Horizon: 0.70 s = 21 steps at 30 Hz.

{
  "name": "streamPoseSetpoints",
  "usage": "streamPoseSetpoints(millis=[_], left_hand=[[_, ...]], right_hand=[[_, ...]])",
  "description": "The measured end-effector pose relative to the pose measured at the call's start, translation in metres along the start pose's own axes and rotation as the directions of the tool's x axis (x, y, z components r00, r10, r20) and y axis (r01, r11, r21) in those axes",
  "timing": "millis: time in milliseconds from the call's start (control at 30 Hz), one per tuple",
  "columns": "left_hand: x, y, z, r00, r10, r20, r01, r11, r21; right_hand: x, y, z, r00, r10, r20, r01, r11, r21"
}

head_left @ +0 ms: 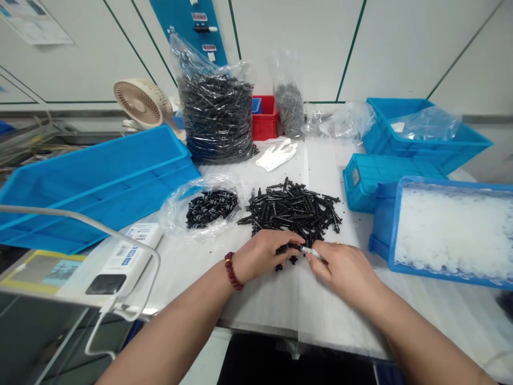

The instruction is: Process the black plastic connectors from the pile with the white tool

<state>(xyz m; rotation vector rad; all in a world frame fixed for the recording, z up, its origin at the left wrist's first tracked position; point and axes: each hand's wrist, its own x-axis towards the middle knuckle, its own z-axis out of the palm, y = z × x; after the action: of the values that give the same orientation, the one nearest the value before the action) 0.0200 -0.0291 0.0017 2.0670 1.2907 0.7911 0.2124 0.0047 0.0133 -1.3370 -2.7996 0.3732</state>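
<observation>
My left hand [267,252] pinches a black rod-shaped plastic part [289,247] near the table's front. Its tip meets a small white tubular piece [313,253], which my right hand [339,266] grips between thumb and fingers. Whether the white piece sits around the black tip or only touches it, I cannot tell. Just beyond both hands spreads a loose pile of similar black parts [294,208]. Left of the pile, an open clear bag [176,214] holds small black pieces with pale bands [212,207].
A blue bin [395,230] full of small white pieces stands at right, beside more blue bins [393,171]. A tall bag of black parts [218,115], a white glove [276,155] and a red bin [266,115] are behind. At left are a blue bin [96,182], cabled white box [132,251] and fan [140,101].
</observation>
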Motion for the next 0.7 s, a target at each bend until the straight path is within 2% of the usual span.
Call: streamPoseSetpoints(millis=[167, 433, 700], left_hand=[[0.0006, -0.0010, -0.0042, 0.998, 0.037, -0.056, -0.036, 0.999, 0.022], [0.0005, 0.0008, -0.0055, 0.998, -0.017, -0.069, 0.016, 1.000, -0.015], [-0.0005, 0.0018, -0.0049, 1.000, 0.012, -0.022, -0.014, 0.996, -0.082]], right_hand=[[-0.0005, 0.0014, 0.0003, 0.997, -0.075, 0.007, 0.075, 0.997, 0.032], [0.0014, 0.0012, -0.0023, 0.999, -0.033, 0.029, 0.032, 0.999, 0.032], [0.0009, -0.0002, 0.0002, 1.000, 0.006, -0.013, -0.006, 1.000, 0.003]])
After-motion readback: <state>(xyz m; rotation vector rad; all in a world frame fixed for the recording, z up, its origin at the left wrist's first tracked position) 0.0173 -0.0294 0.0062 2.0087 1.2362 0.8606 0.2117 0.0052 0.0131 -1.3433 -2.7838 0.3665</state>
